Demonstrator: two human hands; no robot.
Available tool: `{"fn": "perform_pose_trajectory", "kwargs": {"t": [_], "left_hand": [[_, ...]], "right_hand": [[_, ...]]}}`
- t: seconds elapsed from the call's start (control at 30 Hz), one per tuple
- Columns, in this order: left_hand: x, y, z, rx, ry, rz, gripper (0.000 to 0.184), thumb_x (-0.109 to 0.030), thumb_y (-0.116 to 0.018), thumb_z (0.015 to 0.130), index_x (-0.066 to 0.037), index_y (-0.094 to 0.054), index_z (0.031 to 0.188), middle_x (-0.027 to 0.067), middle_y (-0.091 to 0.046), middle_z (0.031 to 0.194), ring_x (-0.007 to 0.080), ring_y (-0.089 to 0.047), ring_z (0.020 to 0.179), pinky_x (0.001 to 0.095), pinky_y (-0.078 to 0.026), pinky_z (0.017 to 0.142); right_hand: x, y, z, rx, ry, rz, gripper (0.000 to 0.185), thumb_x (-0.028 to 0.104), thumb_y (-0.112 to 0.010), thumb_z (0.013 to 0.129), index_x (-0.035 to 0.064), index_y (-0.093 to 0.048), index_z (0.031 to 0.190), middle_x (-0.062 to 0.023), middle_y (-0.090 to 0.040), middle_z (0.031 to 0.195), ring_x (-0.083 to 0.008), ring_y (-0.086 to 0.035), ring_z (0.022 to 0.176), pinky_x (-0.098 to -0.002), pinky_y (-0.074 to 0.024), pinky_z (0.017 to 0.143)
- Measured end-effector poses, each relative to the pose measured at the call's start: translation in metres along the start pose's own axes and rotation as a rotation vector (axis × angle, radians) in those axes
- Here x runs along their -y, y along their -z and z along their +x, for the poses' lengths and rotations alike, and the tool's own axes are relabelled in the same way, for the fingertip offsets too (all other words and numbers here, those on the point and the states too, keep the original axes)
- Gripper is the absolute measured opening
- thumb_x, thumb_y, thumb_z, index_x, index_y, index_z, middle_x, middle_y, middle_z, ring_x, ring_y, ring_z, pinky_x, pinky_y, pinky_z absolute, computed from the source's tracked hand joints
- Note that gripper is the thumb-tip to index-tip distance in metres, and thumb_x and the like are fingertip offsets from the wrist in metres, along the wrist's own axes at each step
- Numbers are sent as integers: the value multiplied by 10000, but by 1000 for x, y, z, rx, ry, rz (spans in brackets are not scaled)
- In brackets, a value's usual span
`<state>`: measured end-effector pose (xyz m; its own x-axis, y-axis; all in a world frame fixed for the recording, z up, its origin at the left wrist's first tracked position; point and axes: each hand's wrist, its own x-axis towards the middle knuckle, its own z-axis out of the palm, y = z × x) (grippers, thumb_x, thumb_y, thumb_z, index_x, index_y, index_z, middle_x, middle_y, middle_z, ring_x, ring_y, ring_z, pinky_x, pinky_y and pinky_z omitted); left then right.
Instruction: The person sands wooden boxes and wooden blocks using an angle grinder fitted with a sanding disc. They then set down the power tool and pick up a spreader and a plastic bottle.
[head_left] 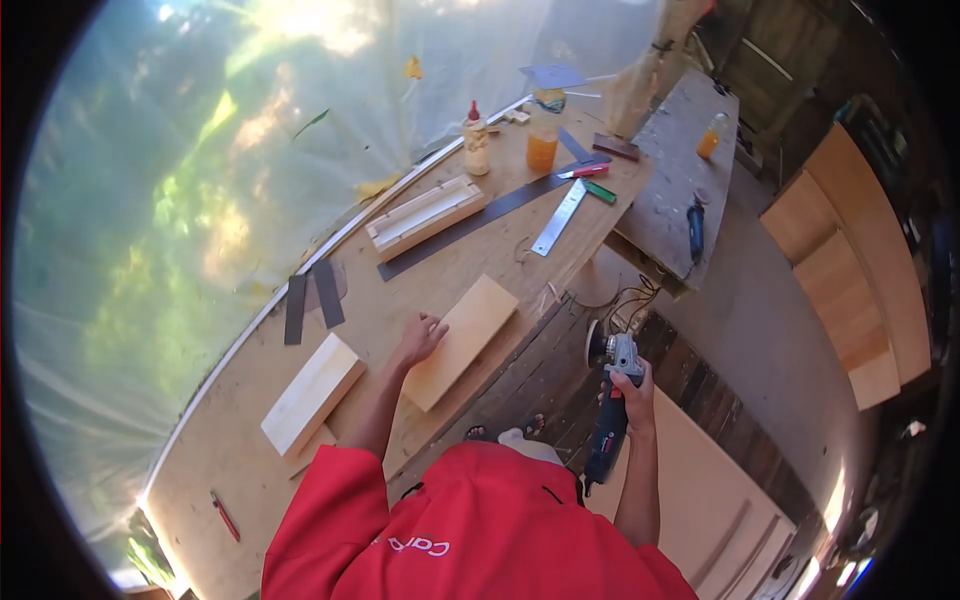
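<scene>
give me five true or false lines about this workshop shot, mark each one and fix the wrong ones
1. The right hand holds a power tool. True.
2. The left hand is wrapped around the red-capped bottle. False: the left hand is at the edge of a flat wooden board; whether it touches is unclear.
3. A square with a green handle lies on the workbench. True.
4. The red-capped bottle lies on its side. False: the red-capped bottle stands upright.
5. The person's shirt is blue. False: the shirt is red.
</scene>
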<state>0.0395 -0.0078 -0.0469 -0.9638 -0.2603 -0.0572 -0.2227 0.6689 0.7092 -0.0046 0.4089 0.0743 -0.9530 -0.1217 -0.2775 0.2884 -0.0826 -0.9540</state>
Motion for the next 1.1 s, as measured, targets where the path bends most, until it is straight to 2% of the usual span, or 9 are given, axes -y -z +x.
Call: {"fn": "perform_pose_trajectory", "kwargs": {"t": [0.13,0.2,0.3,0.33,0.47,0.6,0.67,0.8,1.1], "left_hand": [[13,12,-40,-44,100,-188,345,-260,-611,874,-8,-660,1105,182,-667,1008,266,-641,899,343,-497,804],[15,27,-66,-54,225,-246,323,-243,-621,866,-1,-676,1074,163,-688,963,236,-651,863,331,-502,784],[33,25,-95,-106,372,-403,284,-220,-643,851,9,-703,1008,120,-710,864,176,-650,794,306,-503,743],[34,26,-104,-151,398,-493,269,-216,-655,844,12,-715,973,97,-712,810,145,-641,761,293,-500,723],[24,21,-121,-281,434,-541,276,-220,-658,853,21,-716,976,69,-709,817,96,-609,752,270,-482,693],[28,0,-124,-370,498,-636,276,-237,-672,833,-10,-720,981,114,-718,817,133,-650,753,283,-494,693],[29,-3,-121,-396,489,-667,272,-228,-658,866,12,-722,979,45,-710,822,68,-586,750,258,-476,690],[32,-3,-122,-378,545,-772,274,-237,-642,883,2,-726,988,35,-712,846,68,-587,768,253,-474,706],[36,-2,-130,-320,532,-946,304,-258,-607,922,-15,-707,1074,36,-704,989,82,-596,926,250,-440,879]], "right_hand": [[17,-43,1,141,67,-247,688,193,-764,737,54,-387,1296,-92,-588,929,-144,-602,681,-275,-534,588],[28,-73,-9,290,198,-486,695,188,-782,721,51,-399,1285,-79,-591,928,-121,-590,703,-264,-524,610],[28,-108,-20,436,225,-843,767,255,-813,677,141,-392,1308,-153,-650,1021,-268,-676,838,-371,-537,711],[17,-115,-18,497,334,-923,807,322,-811,661,176,-374,1324,-202,-648,1060,-387,-659,923,-444,-525,767],[9,-153,-32,676,284,-1244,833,395,-774,679,184,-341,1358,-227,-637,1076,-428,-624,958,-495,-515,778],[-5,-172,-36,772,380,-1343,851,405,-772,678,185,-335,1374,-217,-643,1040,-419,-634,935,-494,-519,764],[-9,-180,-36,801,466,-1402,865,415,-766,683,192,-323,1392,-202,-641,978,-404,-645,888,-498,-521,743],[-15,-197,-40,832,491,-1484,864,423,-761,686,202,-325,1399,-193,-630,924,-386,-651,855,-497,-522,720],[-34,-202,-40,873,493,-1526,878,436,-758,678,210,-327,1409,-185,-612,908,-389,-652,841,-491,-520,696]]}}
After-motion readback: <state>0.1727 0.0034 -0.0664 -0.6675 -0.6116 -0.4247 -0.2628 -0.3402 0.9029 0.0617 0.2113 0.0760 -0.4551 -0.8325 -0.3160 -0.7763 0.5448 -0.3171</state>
